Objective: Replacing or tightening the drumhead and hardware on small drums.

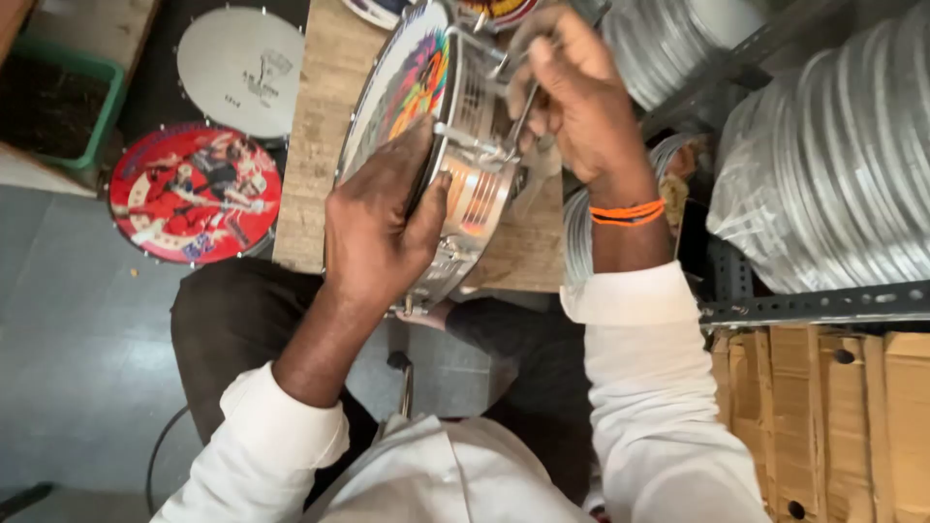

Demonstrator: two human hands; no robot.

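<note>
A small metal-shelled drum [455, 165] with a colourful printed head stands on its edge on a wooden board [320, 116]. My left hand [378, 228] grips its rim, thumb across the shiny shell. My right hand [576, 97], with an orange thread on the wrist, is closed around a thin metal tool [523, 111] set against the tension hardware at the drum's upper side. The tool's tip is hidden by my fingers.
On the floor at the left lie a red picture drum [194, 194] and a white-headed drum [240, 68], beside a green crate [68, 97]. Stacked metal hoops in plastic [833, 165] fill a slotted steel rack [814, 305] at right, above cardboard boxes [833, 416].
</note>
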